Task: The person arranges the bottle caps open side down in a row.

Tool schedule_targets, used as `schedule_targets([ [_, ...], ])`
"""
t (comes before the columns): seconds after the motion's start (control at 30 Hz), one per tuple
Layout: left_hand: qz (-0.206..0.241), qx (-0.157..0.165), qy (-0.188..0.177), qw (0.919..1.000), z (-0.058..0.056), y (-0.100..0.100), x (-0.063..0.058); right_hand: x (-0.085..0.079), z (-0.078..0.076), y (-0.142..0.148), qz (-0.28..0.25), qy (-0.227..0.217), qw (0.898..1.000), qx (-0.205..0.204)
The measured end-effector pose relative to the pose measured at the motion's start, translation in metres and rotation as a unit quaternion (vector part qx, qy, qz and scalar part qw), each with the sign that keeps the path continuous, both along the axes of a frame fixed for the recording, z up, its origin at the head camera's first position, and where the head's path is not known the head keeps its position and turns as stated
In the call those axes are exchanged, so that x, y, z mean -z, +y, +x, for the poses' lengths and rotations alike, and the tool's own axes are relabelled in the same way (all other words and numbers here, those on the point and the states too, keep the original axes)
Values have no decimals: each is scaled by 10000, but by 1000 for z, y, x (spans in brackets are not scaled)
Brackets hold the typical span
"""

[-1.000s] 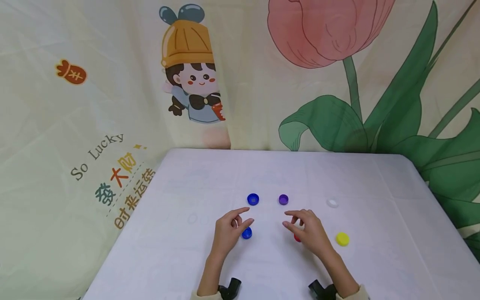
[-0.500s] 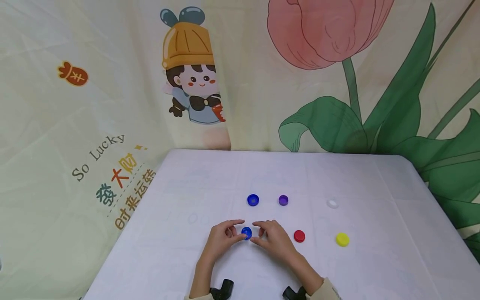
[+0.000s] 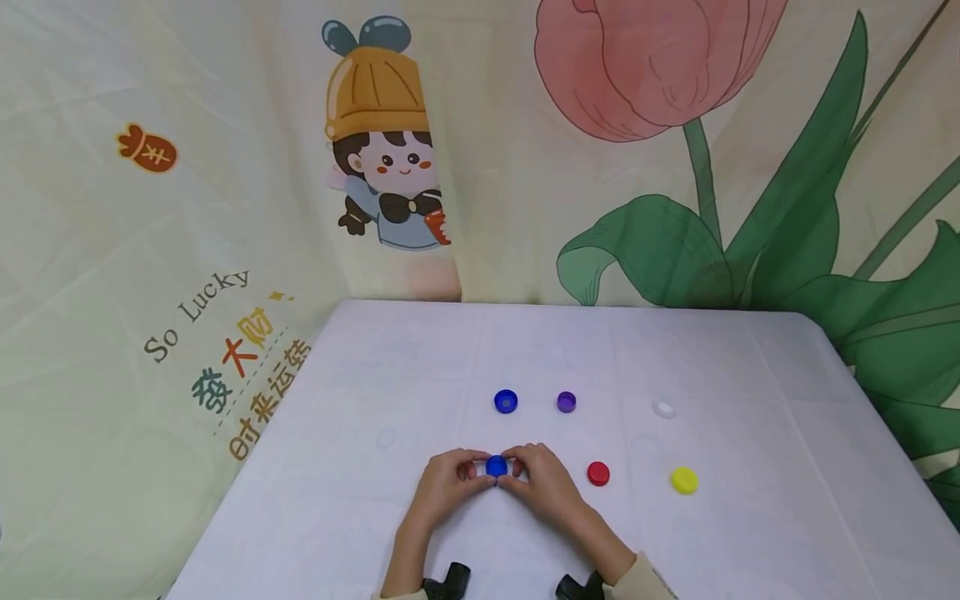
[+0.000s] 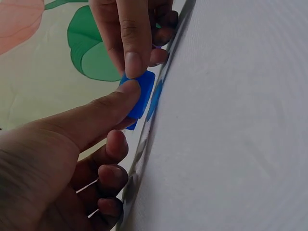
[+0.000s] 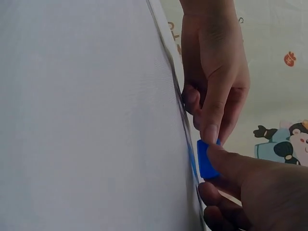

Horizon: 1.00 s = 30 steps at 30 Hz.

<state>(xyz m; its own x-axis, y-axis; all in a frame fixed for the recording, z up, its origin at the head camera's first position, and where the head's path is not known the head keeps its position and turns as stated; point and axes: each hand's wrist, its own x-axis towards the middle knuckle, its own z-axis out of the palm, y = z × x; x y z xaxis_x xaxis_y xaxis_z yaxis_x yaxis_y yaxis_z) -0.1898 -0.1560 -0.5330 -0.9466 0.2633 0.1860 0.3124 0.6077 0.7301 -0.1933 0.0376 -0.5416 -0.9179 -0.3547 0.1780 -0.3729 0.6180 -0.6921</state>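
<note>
A small blue bottle cap [image 3: 497, 466] stands between my two hands near the front middle of the table. My left hand [image 3: 444, 487] pinches it from the left between thumb and index finger. From the other side, the right hand [image 3: 546, 487] grips it the same way. The left wrist view shows the blue cap [image 4: 139, 96] tilted up just over the white surface, both thumbs on its near face. The other fingers of each hand curl loosely below. In the right wrist view part of the cap [image 5: 206, 161] is hidden behind the right thumb.
On the white table [image 3: 750, 358] lie a second blue cap [image 3: 506, 402] and a purple cap [image 3: 566, 402], hollow sides up, behind the hands. To the right are a red cap [image 3: 597, 474], a yellow cap [image 3: 684, 481] and a clear one [image 3: 663, 409]. A printed cloth hangs behind.
The right hand has moved left from over the red cap to the near blue cap. The left hand has come down to it too, and both now pinch it, shifted slightly right.
</note>
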Motion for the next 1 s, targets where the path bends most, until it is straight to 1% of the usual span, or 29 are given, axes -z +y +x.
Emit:
schedule_targets([
  [0.13, 189, 105, -15, 9998, 1, 3, -3, -5, -1, 7, -269, -18, 9996, -107],
  [0.23, 205, 185, 123, 9995, 1, 9, -10, -13, -2, 15, -419, 110, 9989, -197],
  [0.37, 95, 256, 497, 9984, 2, 22, -25, -29, -2, 28, -549, 266, 9980, -154],
  [0.47, 49, 263, 745, 9969, 2, 33, -37, -42, 0, 38, -678, 419, 9968, -16],
  [0.53, 95, 281, 893, 9956, 2, 41, -45, -50, 2, 45, -768, 577, 9953, 110],
  [0.63, 350, 357, 1108, 9926, 2, 52, -57, -61, 4, 56, -964, 888, 9911, 252],
  [0.73, 676, 481, 1344, 9874, 3, 64, -66, -71, 9, 67, -1132, 1187, 9858, 371],
  [0.8, 861, 574, 1428, 9843, 5, 70, -72, -77, 14, 73, -1209, 1335, 9827, 432],
  [0.87, 1000, 659, 1458, 9820, 7, 75, -75, -81, 18, 78, -1239, 1427, 9807, 492],
  [1.0, 1177, 731, 1342, 9812, 8, 82, -78, -84, 23, 85, -1232, 1511, 9791, 576],
])
